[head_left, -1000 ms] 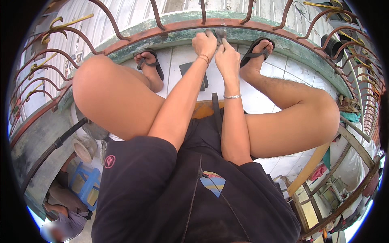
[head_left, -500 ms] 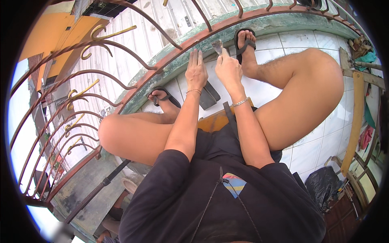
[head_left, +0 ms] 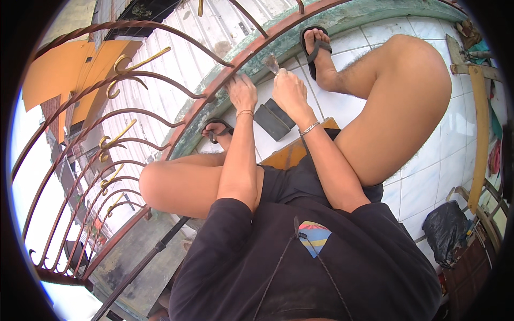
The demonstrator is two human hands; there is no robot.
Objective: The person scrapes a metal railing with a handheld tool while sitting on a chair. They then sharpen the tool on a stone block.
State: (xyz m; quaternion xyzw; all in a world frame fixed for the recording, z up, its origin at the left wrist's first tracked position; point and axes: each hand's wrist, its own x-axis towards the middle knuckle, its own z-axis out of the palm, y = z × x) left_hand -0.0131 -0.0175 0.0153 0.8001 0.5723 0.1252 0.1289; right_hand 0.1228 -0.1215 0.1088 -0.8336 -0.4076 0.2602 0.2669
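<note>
My left hand [head_left: 242, 93] lies against the lower red-brown rail [head_left: 215, 84] of the railing, where it meets the green ledge. Its fingers are laid forward and slightly bent, their tips partly hidden, and I see nothing held in them. Closed around a scraper is my right hand [head_left: 290, 91], whose fist hides the handle. The scraper's worn flat metal blade [head_left: 272, 64] points forward over the edge of the green ledge [head_left: 258, 72]. Between my forearms a dark grey two-part block or case [head_left: 273, 122] rests on the floor; its kind is unclear.
Curved brown bars with gold scrolls [head_left: 122, 64] rise at the left. White tiles [head_left: 350, 120] run under my bent legs, and sandalled feet flank my hands. An orange-brown wooden seat [head_left: 289, 154] shows between my thighs. A black plastic bag [head_left: 444, 232] and wooden slat [head_left: 476, 139] stand right.
My left hand has moved left onto the rail, its fingers now bent instead of straight. My right hand has shifted slightly left with the scraper. The view has tilted, showing more of the dark block.
</note>
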